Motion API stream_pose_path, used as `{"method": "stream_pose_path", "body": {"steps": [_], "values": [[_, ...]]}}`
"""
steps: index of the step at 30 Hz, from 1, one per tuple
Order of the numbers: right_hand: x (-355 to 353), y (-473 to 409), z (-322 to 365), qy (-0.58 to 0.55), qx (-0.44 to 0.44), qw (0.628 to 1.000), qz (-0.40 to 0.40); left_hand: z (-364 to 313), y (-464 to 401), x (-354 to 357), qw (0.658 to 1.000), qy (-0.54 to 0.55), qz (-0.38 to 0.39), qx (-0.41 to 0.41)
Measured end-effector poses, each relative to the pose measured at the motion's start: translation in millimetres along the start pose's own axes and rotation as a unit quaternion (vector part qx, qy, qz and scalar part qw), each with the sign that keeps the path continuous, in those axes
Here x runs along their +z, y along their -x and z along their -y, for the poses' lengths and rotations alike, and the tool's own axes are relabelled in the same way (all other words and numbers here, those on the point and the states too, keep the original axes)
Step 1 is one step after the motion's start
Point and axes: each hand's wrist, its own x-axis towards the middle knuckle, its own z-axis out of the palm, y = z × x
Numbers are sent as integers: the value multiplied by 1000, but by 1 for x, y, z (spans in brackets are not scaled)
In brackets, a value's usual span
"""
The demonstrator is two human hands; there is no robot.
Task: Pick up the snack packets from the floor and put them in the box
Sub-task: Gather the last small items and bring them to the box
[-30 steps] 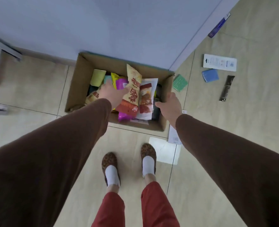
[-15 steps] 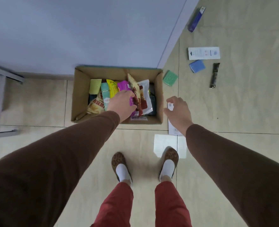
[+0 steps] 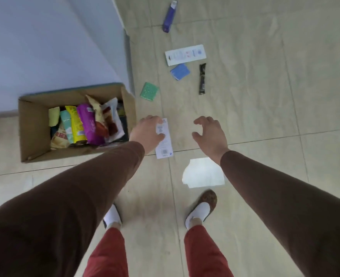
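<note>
Both arms reach forward and down in brown sleeves; the left hand hangs over the floor just right of the box, its fingers loosely bent, and overlaps the upper end of a long white packet lying on the tiles, though whether that grip touches the packet cannot be told; the right hand hovers well apart from it, fingers spread and curved, its grip empty. The cardboard box stands against a pale wall, stuffed with upright packets in yellow, purple, teal and white. Ahead on the beige tiled floor lie a green packet near the box's corner, a blue packet, a white carton, a black bar and a purple tube; bare tile stretches off to the right.
</note>
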Motion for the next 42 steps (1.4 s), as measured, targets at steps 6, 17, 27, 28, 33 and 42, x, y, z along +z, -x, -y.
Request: {"method": "stream_pose_path", "body": {"steps": [6,17,27,28,33,42], "values": [[-63,-26,-80,-11,9,1000,-2,-99,-25,43,1000,18,2,-8],[-108,-144,-102,10,-33,999,30,-138,-132,34,998,46,-30,-42],[-126,-297,-96,53,-78,992,87,-128,-255,11,993,67,-18,-100],[-124,-311,-96,59,-80,991,92,-126,-266,11,992,69,-17,-107],[-105,-385,-100,89,-100,980,147,-115,-325,20,986,83,-15,-147],[-45,-500,-121,210,-246,913,250,-77,-438,60,967,104,-17,-230]]}}
